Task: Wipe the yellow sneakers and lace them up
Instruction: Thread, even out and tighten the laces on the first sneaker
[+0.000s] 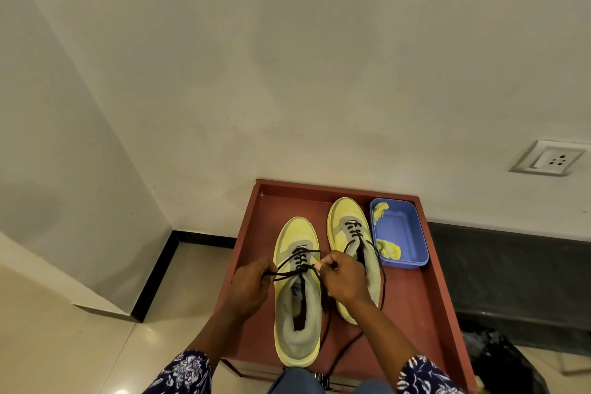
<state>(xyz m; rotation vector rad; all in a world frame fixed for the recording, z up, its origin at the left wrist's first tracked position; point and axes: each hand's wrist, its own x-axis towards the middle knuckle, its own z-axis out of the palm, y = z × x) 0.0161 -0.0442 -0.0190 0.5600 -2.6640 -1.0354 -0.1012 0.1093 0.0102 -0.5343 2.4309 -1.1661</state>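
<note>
While both yellow-and-grey mesh sneakers sit side by side on the reddish-brown wooden tray table (425,304), the left hand (249,288) pinches one end of the near sneaker's (297,307) black lace (300,261) and the right hand (343,277) pinches the other. The far sneaker (348,233) lies beside a blue plastic tub (403,233) holding a yellow cloth (388,251).

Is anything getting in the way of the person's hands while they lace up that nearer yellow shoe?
Nothing visible does. The left hand and right hand each already pinch an end of the black lace over the near sneaker. The other sneaker and the blue tub sit off to the side.
</note>
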